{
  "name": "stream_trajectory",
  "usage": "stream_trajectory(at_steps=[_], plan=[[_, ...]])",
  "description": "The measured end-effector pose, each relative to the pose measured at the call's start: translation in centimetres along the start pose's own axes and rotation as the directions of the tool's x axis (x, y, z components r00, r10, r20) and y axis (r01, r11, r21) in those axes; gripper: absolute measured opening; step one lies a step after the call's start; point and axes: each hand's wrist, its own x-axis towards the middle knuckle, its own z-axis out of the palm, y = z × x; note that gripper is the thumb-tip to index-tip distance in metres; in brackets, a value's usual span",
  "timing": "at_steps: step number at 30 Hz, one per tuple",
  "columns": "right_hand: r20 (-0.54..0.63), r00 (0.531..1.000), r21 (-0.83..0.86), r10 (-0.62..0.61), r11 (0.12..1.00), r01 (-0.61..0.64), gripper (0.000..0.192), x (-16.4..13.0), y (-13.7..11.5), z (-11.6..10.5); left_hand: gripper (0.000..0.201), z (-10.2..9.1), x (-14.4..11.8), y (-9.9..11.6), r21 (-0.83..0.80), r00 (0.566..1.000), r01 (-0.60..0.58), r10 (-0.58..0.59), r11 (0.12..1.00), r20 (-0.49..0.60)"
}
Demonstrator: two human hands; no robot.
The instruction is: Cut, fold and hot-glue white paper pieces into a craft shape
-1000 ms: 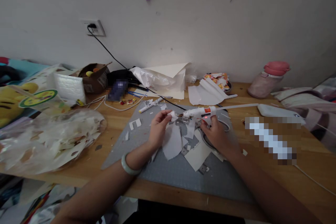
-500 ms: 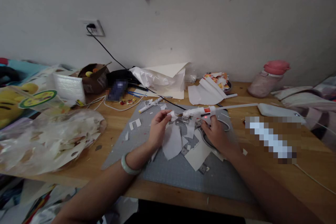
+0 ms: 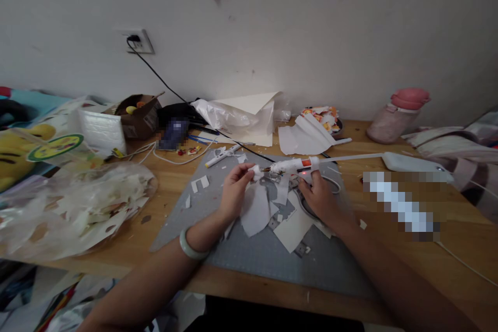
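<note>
My right hand grips a white hot glue gun with a small red light lit on its body and a glue stick sticking out to the right. Its nozzle points left at a small white paper piece pinched in the fingers of my left hand. A pale green bangle sits on my left wrist. Both hands hover over a grey cutting mat strewn with cut white paper shapes.
A clear bag of paper scraps lies at the left. White sheets, a brown box, a black cable from a wall socket, and a second small glue gun sit behind the mat. A pink bottle lies right.
</note>
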Motion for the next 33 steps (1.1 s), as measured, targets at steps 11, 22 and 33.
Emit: stream_trajectory(at_steps=[11,22,33], plan=[[-0.013,1.000,0.011,-0.021,1.000,0.021,0.016,0.09,0.00,0.02,0.020,-0.01,0.09,-0.04,-0.003,0.999,0.032,-0.032,0.999,0.005],[0.000,1.000,0.007,0.016,1.000,-0.016,0.035,0.02,-0.31,-0.21,0.022,-0.08,0.01,-0.17,0.022,0.999,0.048,-0.048,0.999,0.007],[0.014,1.000,0.033,-0.002,0.999,0.002,0.019,0.07,-0.16,-0.21,0.022,0.11,-0.18,0.05,0.043,0.998,0.062,-0.063,0.997,0.000]])
